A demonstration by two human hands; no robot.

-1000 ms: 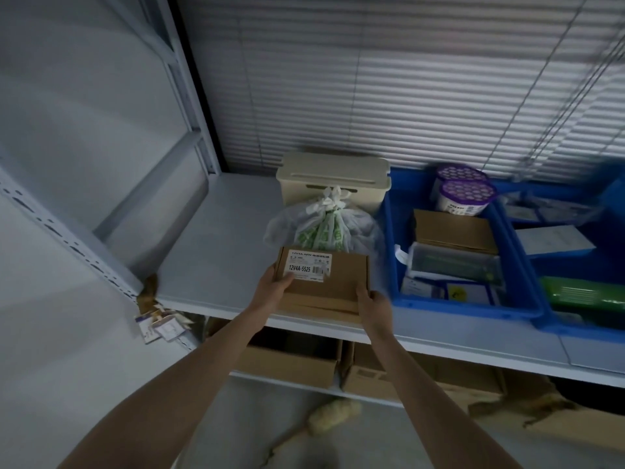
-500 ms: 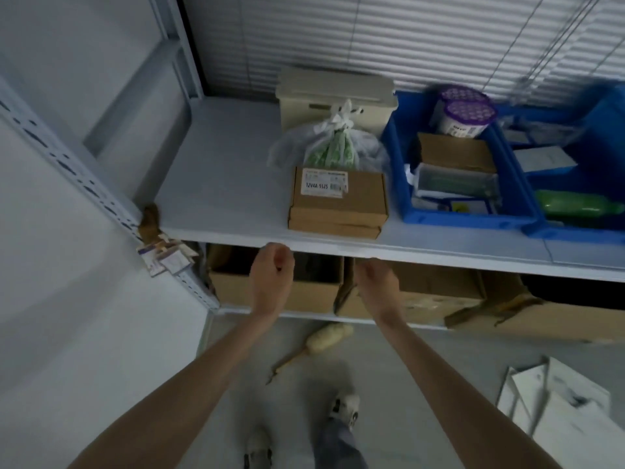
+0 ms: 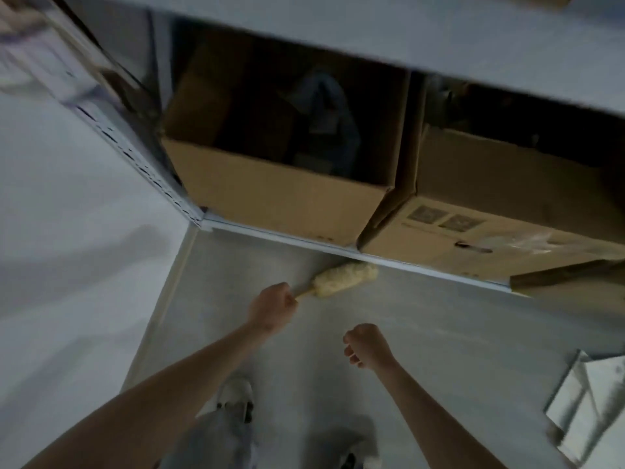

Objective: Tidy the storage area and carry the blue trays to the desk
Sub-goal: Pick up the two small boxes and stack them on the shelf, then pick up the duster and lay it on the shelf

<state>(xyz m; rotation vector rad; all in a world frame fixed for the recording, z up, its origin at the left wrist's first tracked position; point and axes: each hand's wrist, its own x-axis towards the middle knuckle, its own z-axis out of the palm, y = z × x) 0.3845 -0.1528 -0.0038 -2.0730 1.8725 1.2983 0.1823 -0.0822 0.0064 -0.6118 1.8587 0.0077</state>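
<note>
A cream fluffy duster [image 3: 345, 279] lies on the grey floor just below the bottom shelf edge. My left hand [image 3: 270, 308] is closed around its wooden handle, which is mostly hidden in the fist. My right hand [image 3: 367, 345] hangs beside it as a loose fist holding nothing. The blue trays are out of view, above the frame.
Two open cardboard boxes [image 3: 277, 187] [image 3: 490, 211] stand on the bottom shelf [image 3: 422, 262]. The upper shelf's underside [image 3: 406, 35] spans the top. White papers [image 3: 588, 407] lie on the floor at right. A white wall [image 3: 67, 265] is at left. My shoes [image 3: 236, 394] are below.
My view dropped from the upper shelf to the floor. Both hands came down from the small cardboard box, and my left hand closed on the duster's handle.
</note>
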